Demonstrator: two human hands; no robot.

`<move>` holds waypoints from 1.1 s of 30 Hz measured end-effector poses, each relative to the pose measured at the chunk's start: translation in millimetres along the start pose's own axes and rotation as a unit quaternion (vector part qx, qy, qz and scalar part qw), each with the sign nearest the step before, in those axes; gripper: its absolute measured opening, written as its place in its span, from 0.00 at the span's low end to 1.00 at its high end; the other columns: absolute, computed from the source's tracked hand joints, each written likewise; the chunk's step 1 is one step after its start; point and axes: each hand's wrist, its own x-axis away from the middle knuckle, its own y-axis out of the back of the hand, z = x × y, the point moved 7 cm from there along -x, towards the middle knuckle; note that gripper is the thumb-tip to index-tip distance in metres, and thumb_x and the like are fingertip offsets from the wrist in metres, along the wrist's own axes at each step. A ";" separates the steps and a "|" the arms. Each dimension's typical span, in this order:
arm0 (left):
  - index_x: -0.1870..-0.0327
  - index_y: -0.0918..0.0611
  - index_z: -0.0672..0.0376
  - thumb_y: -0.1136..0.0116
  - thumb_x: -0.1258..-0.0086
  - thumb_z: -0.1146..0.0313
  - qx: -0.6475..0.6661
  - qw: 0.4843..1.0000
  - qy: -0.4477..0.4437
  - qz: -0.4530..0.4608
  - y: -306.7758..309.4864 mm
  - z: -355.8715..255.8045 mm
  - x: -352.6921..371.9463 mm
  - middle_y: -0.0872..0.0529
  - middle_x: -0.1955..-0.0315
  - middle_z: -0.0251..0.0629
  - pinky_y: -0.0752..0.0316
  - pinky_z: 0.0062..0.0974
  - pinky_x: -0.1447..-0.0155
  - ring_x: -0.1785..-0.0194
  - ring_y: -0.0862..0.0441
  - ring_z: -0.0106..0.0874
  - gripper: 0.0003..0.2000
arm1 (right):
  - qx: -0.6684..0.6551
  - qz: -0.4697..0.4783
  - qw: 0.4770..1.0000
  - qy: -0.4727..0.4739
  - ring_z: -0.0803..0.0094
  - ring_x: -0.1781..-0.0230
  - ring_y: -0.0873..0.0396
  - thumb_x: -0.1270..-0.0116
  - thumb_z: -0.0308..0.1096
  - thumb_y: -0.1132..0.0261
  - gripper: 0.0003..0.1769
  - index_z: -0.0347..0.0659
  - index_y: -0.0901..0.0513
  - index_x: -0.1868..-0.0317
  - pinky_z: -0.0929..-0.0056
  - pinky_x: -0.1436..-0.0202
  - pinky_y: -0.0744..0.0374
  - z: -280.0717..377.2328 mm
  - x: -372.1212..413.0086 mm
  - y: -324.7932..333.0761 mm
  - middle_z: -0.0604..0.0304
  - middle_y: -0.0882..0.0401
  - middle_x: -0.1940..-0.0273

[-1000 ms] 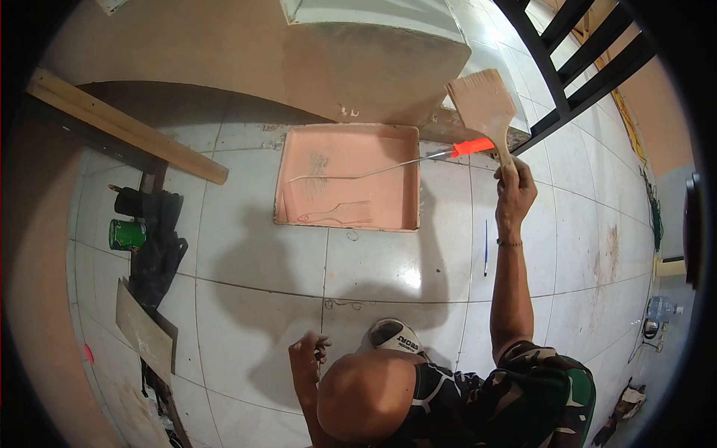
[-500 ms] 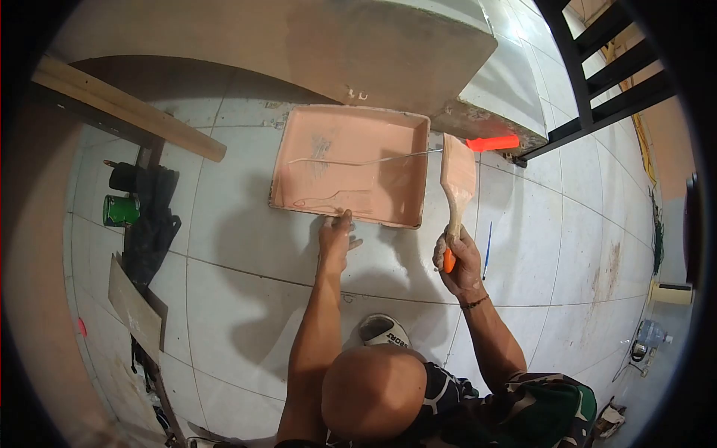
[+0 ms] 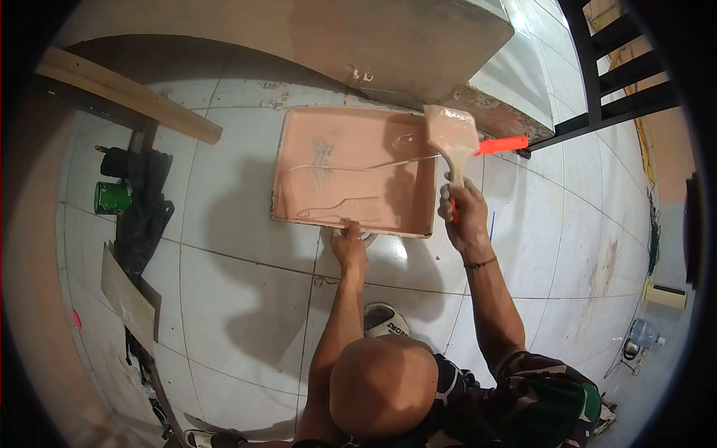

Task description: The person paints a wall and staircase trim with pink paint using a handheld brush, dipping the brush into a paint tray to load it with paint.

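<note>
My right hand is closed round the wooden, orange-tipped handle of a wide paintbrush. Wet peach paint coats its head, which is raised at the right edge of a shallow paint tray. Thumb over the near rim, my left hand grips that tray. Peach paint covers its inside, with a grey scraped patch and a brush-shaped outline near the front. A paint roller's wire frame crosses the tray, and its orange handle sticks out on the right, behind the brush.
A thin blue stick lies on the tiles right of my right hand. At the left are a wooden plank, a green can and dark cloth. A grey slab stands beyond the tray, black bars at upper right.
My right hand has lifted the paintbrush away from me and turned its broad face to view, at the tray's far right corner. My left hand stays on the near rim.
</note>
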 end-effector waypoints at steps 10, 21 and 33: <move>0.47 0.34 0.60 0.49 0.35 0.72 -0.027 0.999 -0.005 -0.023 35.8 4.4 28.8 0.27 0.56 0.42 0.18 0.37 0.60 0.54 0.24 0.32 0.17 | -0.012 -0.007 0.996 -0.093 0.82 0.85 0.36 0.37 0.27 0.49 0.03 0.37 0.30 0.64 0.86 0.86 0.39 -30.1 -77.8 -52.2 0.63 0.30 0.78; 0.48 0.35 0.61 0.50 0.35 0.73 -0.044 0.999 -0.001 0.005 42.0 1.7 42.3 0.27 0.57 0.41 0.18 0.35 0.60 0.56 0.24 0.31 0.15 | -0.011 -0.045 0.996 -0.081 0.77 0.85 0.35 0.39 0.25 0.53 0.05 0.36 0.31 0.71 0.82 0.86 0.38 -47.4 -146.1 -75.6 0.58 0.30 0.79; 0.54 0.32 0.63 0.50 0.36 0.74 -0.066 0.997 0.024 0.001 52.8 5.5 40.4 0.26 0.63 0.38 0.17 0.35 0.62 0.59 0.24 0.29 0.11 | 0.110 -0.062 0.991 -0.043 0.80 0.87 0.36 0.39 0.27 0.47 0.05 0.35 0.29 0.71 0.84 0.88 0.40 -24.3 -80.1 -56.2 0.60 0.29 0.78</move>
